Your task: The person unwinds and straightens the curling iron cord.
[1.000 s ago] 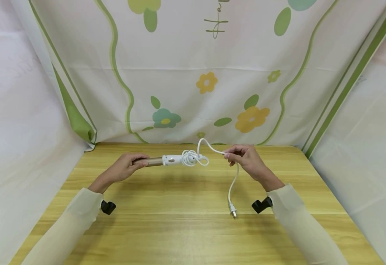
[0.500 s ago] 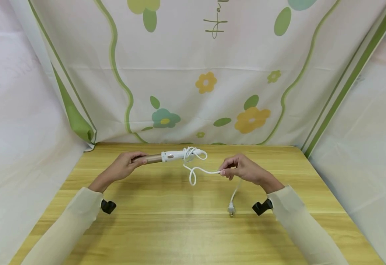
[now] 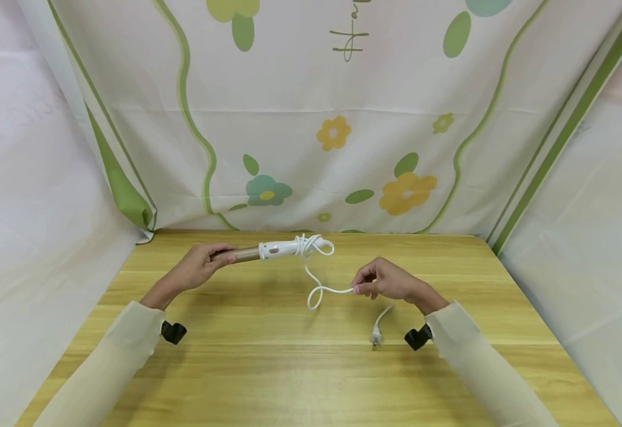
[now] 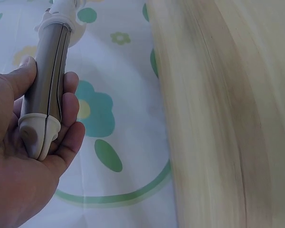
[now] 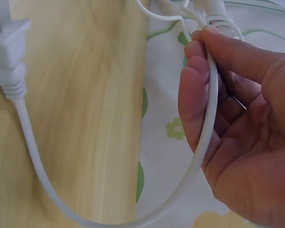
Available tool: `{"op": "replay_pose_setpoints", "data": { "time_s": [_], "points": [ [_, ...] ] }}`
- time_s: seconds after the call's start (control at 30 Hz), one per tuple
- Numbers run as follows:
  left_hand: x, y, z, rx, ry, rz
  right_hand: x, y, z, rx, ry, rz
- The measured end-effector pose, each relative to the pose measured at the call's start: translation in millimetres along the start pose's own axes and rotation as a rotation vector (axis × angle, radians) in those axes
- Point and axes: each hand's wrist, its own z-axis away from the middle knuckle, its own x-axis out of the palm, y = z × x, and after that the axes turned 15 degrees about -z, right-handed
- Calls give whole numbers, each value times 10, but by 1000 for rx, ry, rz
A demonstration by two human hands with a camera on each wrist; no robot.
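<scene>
A curling iron (image 3: pixel 279 249) with a white handle and a gold-brown barrel (image 4: pixel 43 80) is held above the far part of the table, handle to the right. My left hand (image 3: pixel 200 268) grips the barrel end, thumb on one side and fingers curled round the other; its white split tip (image 4: pixel 38 135) lies at the palm. White cord is wound round the handle's far end, and a loose length (image 3: pixel 338 291) loops down from it. Between thumb and fingertips my right hand (image 3: pixel 388 281) pinches this cord. Past the hand the cord curves down to a two-prong plug (image 5: pixel 9 54).
The wooden table (image 3: pixel 289 379) spreads below both hands. A flower-printed cloth (image 3: pixel 300 136) hangs behind its far edge, and pale cloth walls (image 3: pixel 38 196) stand at both sides. Each wrist carries a small black camera (image 3: pixel 174 333).
My right hand has moved down and slightly left with the pinched cord. More cord has come loose from the handle and now hangs in a loop below it. The left hand stays nearly still.
</scene>
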Motion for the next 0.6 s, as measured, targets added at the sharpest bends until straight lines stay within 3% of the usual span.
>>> {"op": "replay_pose_setpoints", "data": {
  "time_s": [0.37,0.6],
  "points": [
    [19,-33,7,-1,20,10,-9,179,-49,39,105,66],
    [-14,-28,28,-20,6,7,-94,338,-40,39,174,166]
  ]
}}
